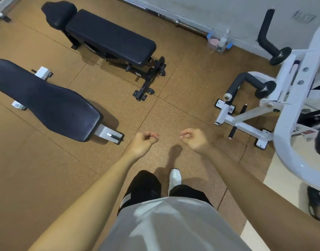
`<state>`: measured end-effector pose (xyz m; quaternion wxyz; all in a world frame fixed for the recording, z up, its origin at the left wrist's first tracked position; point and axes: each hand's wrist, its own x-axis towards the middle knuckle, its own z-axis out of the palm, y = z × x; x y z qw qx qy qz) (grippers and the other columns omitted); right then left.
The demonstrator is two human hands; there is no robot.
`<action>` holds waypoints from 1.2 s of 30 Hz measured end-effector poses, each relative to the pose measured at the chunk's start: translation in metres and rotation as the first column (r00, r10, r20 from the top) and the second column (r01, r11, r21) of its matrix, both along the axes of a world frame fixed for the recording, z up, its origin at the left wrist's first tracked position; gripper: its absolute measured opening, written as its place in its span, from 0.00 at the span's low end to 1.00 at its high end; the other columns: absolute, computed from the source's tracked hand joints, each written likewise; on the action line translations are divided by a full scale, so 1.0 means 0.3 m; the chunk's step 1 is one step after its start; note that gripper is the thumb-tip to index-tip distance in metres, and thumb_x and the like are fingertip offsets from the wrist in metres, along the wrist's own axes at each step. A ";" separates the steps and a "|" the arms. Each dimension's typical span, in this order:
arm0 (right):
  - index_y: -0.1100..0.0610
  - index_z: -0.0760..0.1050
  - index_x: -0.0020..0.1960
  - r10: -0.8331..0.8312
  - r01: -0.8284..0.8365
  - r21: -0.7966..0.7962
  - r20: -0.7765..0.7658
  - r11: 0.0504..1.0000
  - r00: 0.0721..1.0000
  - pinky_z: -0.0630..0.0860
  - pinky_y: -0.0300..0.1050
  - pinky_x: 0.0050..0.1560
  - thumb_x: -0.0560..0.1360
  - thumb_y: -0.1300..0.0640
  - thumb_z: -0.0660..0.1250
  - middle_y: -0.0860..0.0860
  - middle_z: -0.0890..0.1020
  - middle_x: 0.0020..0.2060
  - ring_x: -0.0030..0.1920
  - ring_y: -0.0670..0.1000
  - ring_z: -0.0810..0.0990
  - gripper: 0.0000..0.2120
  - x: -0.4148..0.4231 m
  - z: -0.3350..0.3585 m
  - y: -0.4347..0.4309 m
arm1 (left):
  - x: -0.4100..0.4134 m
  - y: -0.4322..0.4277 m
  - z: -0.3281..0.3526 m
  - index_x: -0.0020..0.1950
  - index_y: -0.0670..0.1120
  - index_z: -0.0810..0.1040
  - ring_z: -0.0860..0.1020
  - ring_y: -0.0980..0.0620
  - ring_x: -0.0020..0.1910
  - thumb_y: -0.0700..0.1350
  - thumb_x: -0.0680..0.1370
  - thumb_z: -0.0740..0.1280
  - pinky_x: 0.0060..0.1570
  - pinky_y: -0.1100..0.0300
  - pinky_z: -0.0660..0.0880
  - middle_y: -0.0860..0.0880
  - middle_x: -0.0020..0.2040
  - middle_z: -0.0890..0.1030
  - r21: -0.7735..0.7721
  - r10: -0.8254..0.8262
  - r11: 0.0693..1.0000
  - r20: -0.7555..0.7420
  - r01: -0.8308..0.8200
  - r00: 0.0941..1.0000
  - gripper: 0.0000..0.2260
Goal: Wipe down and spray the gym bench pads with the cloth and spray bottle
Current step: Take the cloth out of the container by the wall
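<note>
Two black padded benches stand on the brown floor: a near bench (46, 102) at the left and a far bench (108, 35) with a raised head pad behind it. By the back wall sits a clear plastic box (212, 36) holding a spray bottle (223, 40) and a pink cloth (214, 42). My left hand (143, 142) and my right hand (194, 139) hover in front of me over bare floor, fingers curled, holding nothing. Both hands are far from the box and the benches.
A white-framed weight machine (289, 98) with black foam rollers fills the right side. A steel barbell (173, 19) lies along the back wall. Open floor (182, 84) stretches between me, the benches and the box. My white shoe (175, 177) is below my hands.
</note>
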<state>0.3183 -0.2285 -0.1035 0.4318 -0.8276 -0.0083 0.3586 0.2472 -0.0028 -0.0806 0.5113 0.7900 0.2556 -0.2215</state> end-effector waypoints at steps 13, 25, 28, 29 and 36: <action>0.58 0.82 0.60 -0.062 0.038 -0.154 -0.150 0.987 0.987 0.73 0.33 0.48 0.80 0.59 0.69 0.47 0.81 0.47 0.51 0.48 0.80 0.10 0.803 -0.090 0.190 | 0.914 0.212 -0.187 0.51 0.49 0.83 0.79 0.57 0.43 0.39 0.79 0.69 0.50 0.64 0.73 0.54 0.42 0.82 -0.109 -0.069 0.992 -0.042 0.064 0.997 0.06; 0.52 0.82 0.60 -0.334 0.320 -0.124 -0.120 0.939 0.935 0.73 0.26 0.45 0.80 0.53 0.69 0.43 0.82 0.51 0.48 0.38 0.79 0.10 1.768 -0.097 0.171 | 2.150 0.214 -0.195 0.54 0.46 0.85 0.81 0.54 0.50 0.47 0.78 0.70 0.51 0.61 0.75 0.52 0.48 0.84 -0.001 -0.497 0.867 0.047 0.498 0.867 0.08; 0.53 0.82 0.60 -0.420 0.414 -0.072 -0.143 0.907 0.896 0.72 0.25 0.41 0.80 0.54 0.69 0.46 0.83 0.55 0.53 0.40 0.80 0.10 2.036 -0.178 0.115 | 2.437 0.111 -0.239 0.57 0.46 0.85 0.81 0.55 0.52 0.45 0.80 0.69 0.55 0.60 0.75 0.53 0.51 0.84 0.049 -0.532 0.846 0.028 0.531 0.846 0.08; 0.52 0.83 0.59 -0.431 0.425 -0.075 -0.143 0.902 0.891 0.72 0.27 0.41 0.79 0.53 0.70 0.46 0.83 0.54 0.54 0.42 0.81 0.10 2.128 -0.208 0.094 | 2.525 0.074 -0.267 0.57 0.47 0.85 0.81 0.56 0.52 0.45 0.80 0.69 0.55 0.61 0.75 0.53 0.51 0.84 0.039 -0.526 0.850 0.019 0.525 0.850 0.08; 0.57 0.82 0.62 -0.421 0.408 -0.135 -0.083 0.903 0.903 0.74 0.39 0.57 0.79 0.56 0.69 0.50 0.84 0.58 0.57 0.45 0.79 0.13 2.758 -0.457 -0.078 | 3.119 -0.190 -0.531 0.52 0.52 0.85 0.81 0.56 0.52 0.47 0.78 0.70 0.54 0.60 0.75 0.57 0.48 0.84 -0.086 -0.437 0.898 -0.060 0.431 0.897 0.05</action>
